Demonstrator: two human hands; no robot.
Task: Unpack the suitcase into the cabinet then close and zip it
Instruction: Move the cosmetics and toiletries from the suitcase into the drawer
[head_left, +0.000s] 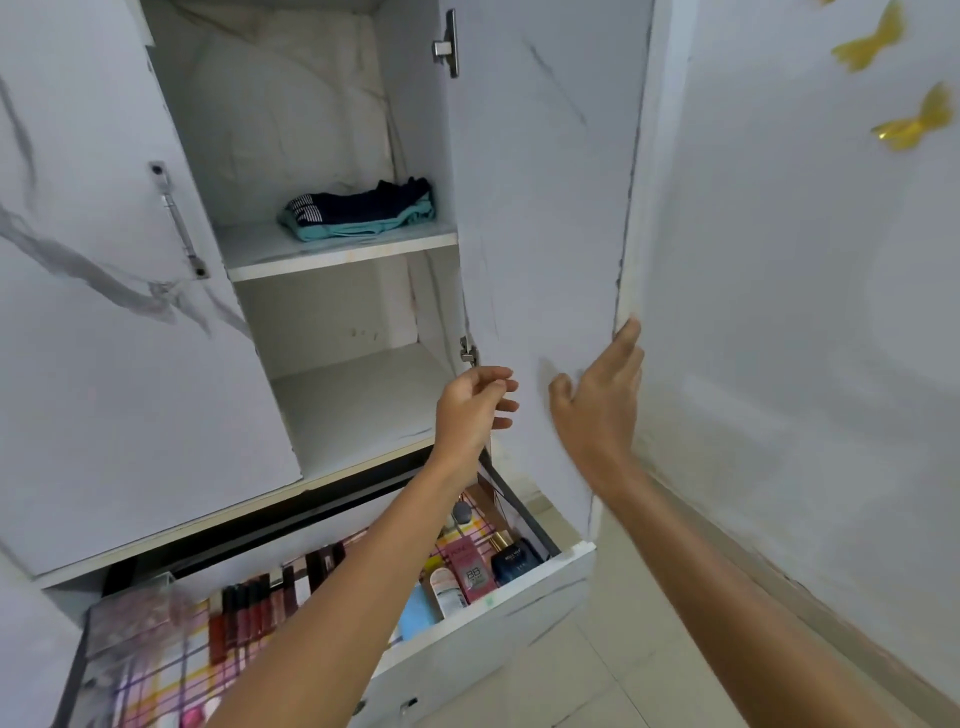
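Note:
A white marble-patterned cabinet stands in front of me with its right door (545, 208) swung open. Folded dark blue and teal clothes (358, 210) lie on the upper shelf (332, 252); the lower shelf (353, 405) holds nothing. My right hand (602, 400) lies flat against the inside of the right door, fingertips on its outer edge. My left hand (475, 408) hovers near the door's lower hinge (467, 351), fingers loosely curled, holding nothing. The suitcase is out of view.
The left door (104, 312) is partly open. Below the shelves a drawer (493, 613) is pulled out, holding several lipsticks, tubes and cosmetics on a checked liner. A white wall with gold butterfly stickers (914, 124) is to the right, tiled floor below.

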